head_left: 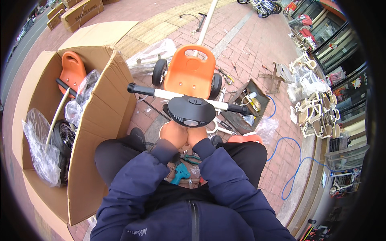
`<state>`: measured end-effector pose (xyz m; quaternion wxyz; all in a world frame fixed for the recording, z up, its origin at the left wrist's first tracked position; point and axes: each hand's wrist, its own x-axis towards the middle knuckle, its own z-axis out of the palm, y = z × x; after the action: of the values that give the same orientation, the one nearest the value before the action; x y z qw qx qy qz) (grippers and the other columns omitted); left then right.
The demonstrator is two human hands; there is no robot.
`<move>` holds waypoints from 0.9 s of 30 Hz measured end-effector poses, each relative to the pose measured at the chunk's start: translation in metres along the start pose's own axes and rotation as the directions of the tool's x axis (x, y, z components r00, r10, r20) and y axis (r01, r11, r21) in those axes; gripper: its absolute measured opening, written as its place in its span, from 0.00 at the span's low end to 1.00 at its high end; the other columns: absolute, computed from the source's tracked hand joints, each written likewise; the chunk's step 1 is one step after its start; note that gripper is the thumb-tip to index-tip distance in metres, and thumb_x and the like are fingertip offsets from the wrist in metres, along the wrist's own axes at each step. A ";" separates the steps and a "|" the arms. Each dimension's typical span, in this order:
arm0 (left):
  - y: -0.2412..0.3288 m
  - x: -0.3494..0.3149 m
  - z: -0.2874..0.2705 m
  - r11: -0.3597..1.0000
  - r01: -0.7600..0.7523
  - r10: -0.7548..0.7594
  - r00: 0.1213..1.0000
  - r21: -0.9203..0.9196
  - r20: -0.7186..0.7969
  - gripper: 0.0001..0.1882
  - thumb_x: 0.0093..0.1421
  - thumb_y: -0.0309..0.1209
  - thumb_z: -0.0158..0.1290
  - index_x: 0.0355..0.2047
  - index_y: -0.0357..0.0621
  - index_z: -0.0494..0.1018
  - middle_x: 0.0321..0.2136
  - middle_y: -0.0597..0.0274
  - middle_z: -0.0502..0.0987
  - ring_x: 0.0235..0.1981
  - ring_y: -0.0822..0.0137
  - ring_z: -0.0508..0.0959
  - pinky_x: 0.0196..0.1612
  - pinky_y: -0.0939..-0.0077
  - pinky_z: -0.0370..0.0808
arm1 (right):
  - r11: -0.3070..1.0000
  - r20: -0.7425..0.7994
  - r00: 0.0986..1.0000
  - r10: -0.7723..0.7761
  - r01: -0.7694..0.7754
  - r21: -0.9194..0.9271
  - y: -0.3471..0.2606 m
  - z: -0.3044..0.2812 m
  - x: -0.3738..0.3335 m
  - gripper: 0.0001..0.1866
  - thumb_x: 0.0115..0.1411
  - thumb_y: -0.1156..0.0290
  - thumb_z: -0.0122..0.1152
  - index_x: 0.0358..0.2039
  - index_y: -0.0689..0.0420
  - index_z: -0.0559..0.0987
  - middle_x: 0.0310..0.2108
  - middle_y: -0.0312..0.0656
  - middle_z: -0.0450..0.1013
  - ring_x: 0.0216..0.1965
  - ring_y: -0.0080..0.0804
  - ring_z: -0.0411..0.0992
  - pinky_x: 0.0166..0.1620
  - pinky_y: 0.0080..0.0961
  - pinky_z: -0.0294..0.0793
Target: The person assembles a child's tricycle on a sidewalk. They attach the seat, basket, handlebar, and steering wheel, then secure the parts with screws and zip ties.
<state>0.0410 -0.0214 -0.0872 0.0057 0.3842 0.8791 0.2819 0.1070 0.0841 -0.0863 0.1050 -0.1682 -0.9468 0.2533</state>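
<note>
Tricycle (189, 76), orange seat, on brick paving before the knees; front toward the person, handlebar (161, 93) crosswise. Left hand (173, 134), right hand (197, 135) below the black console (191, 110); grip cannot be made out.

Your left hand (173, 134) and right hand (197, 135) sit side by side under black handlebar console (190, 111) of orange tricycle (189, 74); grip unclear. Handlebar (161, 93) runs nine to three o'clock. Teal tool (180, 173) on brick pavement (257, 48) at six o'clock, between your knees. Open cardboard box (100, 108) at nine o'clock holds orange seat (71, 72), black wheel (63, 136). Blue hose (290, 160) at four o'clock.
</note>
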 end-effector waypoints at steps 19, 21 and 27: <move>-0.013 0.012 -0.017 -0.605 0.610 -0.055 0.609 -0.512 0.792 0.22 0.68 0.40 0.39 0.51 0.37 0.74 0.49 0.49 0.80 0.48 0.50 0.80 0.53 0.47 0.76 | 0.974 -0.187 0.972 -0.142 0.103 -0.203 -0.057 -0.012 0.013 0.11 0.60 0.71 0.55 0.37 0.62 0.83 0.37 0.54 0.79 0.40 0.51 0.79 0.43 0.46 0.78; -0.024 0.008 -0.002 -0.583 0.586 -0.072 0.654 -0.563 0.753 0.21 0.68 0.38 0.40 0.51 0.37 0.74 0.49 0.49 0.80 0.48 0.50 0.80 0.53 0.49 0.76 | 0.957 -0.087 0.987 -0.137 0.109 -0.270 -0.059 -0.013 0.014 0.10 0.60 0.71 0.55 0.35 0.61 0.83 0.34 0.52 0.80 0.37 0.51 0.80 0.41 0.45 0.78; -0.061 0.005 0.074 -0.412 0.571 -0.333 0.631 -0.710 0.700 0.24 0.69 0.43 0.44 0.45 0.31 0.76 0.45 0.44 0.81 0.46 0.47 0.80 0.51 0.55 0.73 | 0.964 -0.109 0.984 -0.143 0.113 -0.242 -0.051 -0.014 0.009 0.09 0.57 0.71 0.57 0.32 0.59 0.84 0.31 0.51 0.80 0.35 0.51 0.80 0.38 0.45 0.79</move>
<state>0.0129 -0.0154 -0.1788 0.4730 -0.1457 0.4279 0.7563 0.0893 0.0519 -0.0472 0.1598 -0.1334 -0.9705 0.1213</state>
